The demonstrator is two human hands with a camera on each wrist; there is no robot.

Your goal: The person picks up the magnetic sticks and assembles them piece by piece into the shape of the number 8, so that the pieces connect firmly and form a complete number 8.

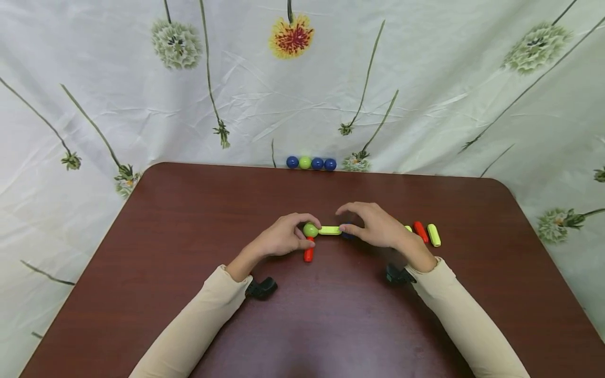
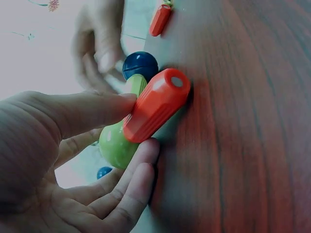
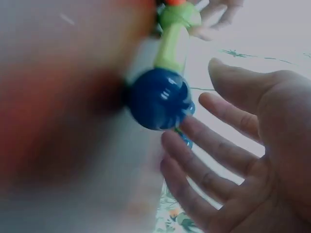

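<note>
1. Yellow-green rod (image 1: 330, 230) lies on the brown table (image 1: 212, 210), between the hands, long axis running left to right!
2. Left hand (image 1: 285, 234), partly closed, pinches where the green ball (image 1: 310, 229) meets the red rod (image 1: 309, 255).
3. Red rod points from that ball towards the person.
4. Right hand (image 1: 375, 226), nearer the blue ball (image 3: 159, 99), spreads its fingers, gripping nothing; any fingertip contact, I can't tell.

Beyond the brown counter (image 1: 331, 328) hangs a pale cloth (image 1: 264, 105) printed with long-stemmed flowers (image 1: 177, 45). Along the counter's far edge sit three blue balls (image 1: 317, 164) and a green ball (image 1: 304, 163); on its right lie a red rod (image 1: 420, 231) and two yellow rods (image 1: 434, 235).
</note>
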